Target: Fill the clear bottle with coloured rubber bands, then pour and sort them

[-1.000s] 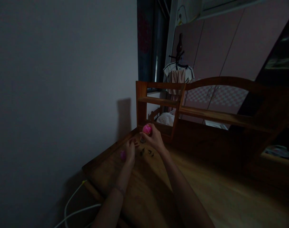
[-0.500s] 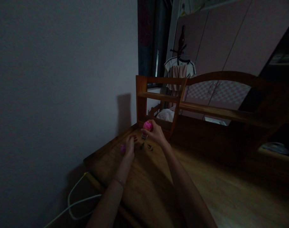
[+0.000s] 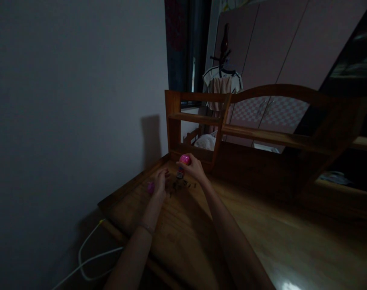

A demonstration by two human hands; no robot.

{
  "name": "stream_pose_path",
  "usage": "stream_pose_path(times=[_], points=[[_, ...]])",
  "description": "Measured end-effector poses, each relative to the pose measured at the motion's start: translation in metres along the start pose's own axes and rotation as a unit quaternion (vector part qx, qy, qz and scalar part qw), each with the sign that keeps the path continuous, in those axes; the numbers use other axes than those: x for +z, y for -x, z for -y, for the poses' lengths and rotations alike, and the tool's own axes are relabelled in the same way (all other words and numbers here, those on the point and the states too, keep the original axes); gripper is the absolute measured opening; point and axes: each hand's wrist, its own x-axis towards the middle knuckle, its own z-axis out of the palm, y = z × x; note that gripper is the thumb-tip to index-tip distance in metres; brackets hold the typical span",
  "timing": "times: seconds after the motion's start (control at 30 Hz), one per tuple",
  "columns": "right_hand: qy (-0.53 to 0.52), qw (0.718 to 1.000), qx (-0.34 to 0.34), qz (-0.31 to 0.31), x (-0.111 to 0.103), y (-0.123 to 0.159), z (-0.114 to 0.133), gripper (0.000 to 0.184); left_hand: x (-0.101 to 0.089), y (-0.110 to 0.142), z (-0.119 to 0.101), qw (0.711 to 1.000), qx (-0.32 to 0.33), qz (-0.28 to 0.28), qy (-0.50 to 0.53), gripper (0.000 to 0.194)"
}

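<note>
My right hand [image 3: 194, 167] is closed around a shiny pink rounded object [image 3: 185, 159], held above the far left corner of the wooden desk [image 3: 183, 225]. Just below it shows a small piece with a red and blue label [image 3: 180, 173]; whether it is joined to the pink object I cannot tell. Several small dark bits [image 3: 179, 185] lie scattered on the desktop under it. To their left my left hand [image 3: 161, 181] hovers low with its fingers stretched out and apart, holding nothing visible. A small purple object [image 3: 150, 187] sits beside that hand, partly hidden by it.
A pale wall [image 3: 81, 100] borders the desk on the left. Along the back runs a wooden shelf unit [image 3: 198, 118], with clothes [image 3: 221, 82] hanging on a stand behind it. A white cable [image 3: 93, 253] loops past the desk's left edge. The room is dim.
More small dark bits lie on the desk beneath the pink object, spread wider. My hands have kept nearly the same pose, while the whole view has shifted slightly.
</note>
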Motion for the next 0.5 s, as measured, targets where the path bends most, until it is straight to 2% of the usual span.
stream_pose_path(times=[0.37,0.43,0.5], points=[[0.005,1.0,-0.023,-0.004,-0.002,0.0016,0.0025,0.045,0.0026,0.0005,0.0029,0.999,-0.024,0.001,0.022,0.021],[0.004,0.999,-0.02,-0.032,-0.0016,0.001,0.0053,0.045,0.0031,0.0002,0.0038,0.999,-0.03,0.006,0.029,0.018],[0.004,0.996,-0.021,-0.088,-0.0019,0.0002,0.0086,0.045,0.0033,0.0001,0.0051,0.999,-0.034,0.01,0.035,0.016]])
